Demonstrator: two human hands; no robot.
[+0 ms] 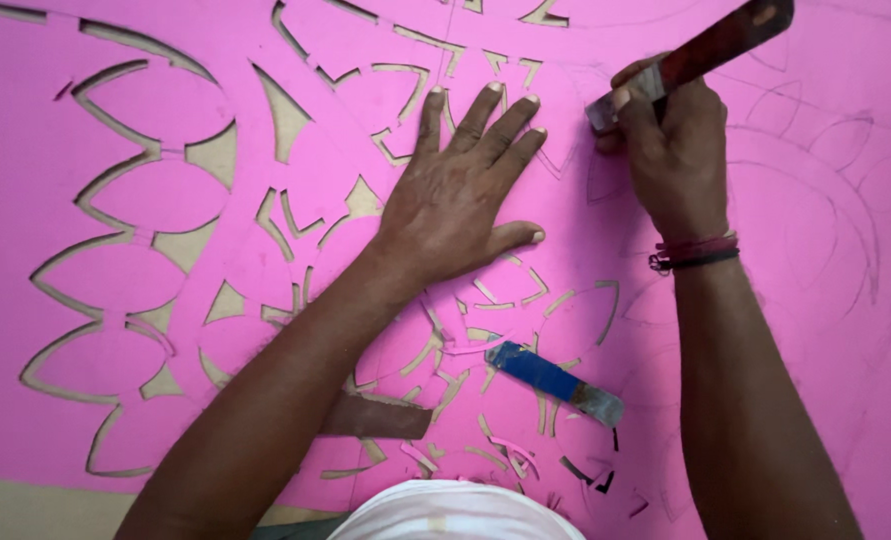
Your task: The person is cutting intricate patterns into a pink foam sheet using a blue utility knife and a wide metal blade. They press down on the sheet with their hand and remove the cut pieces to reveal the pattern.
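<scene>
Under both hands lies a large pink sheet that fills almost the whole view; a strip of tan surface shows past its near edge, and nothing of the room beyond can be seen. Leaf-shaped and petal-shaped slots are cut through the sheet to the left of the left hand and between the two forearms, showing tan underneath, while to the right of the right hand the pattern is only drawn in thin dark lines.

Spread flat, palm down, the left hand presses on the sheet with fingers splayed and grasps nothing. Just beside its fingertips, the right hand is clenched around a chisel with a dark reddish handle that slants up and away, its grey metal end meeting the sheet close by the left fingertips. A red and black thread band circles the right wrist.

Between the forearms, nearer the body, a blue-handled blade lies loose on the sheet, touched by neither hand. A brown flat piece sits against the left forearm, and thin pink offcuts lie scattered near the bottom edge.
</scene>
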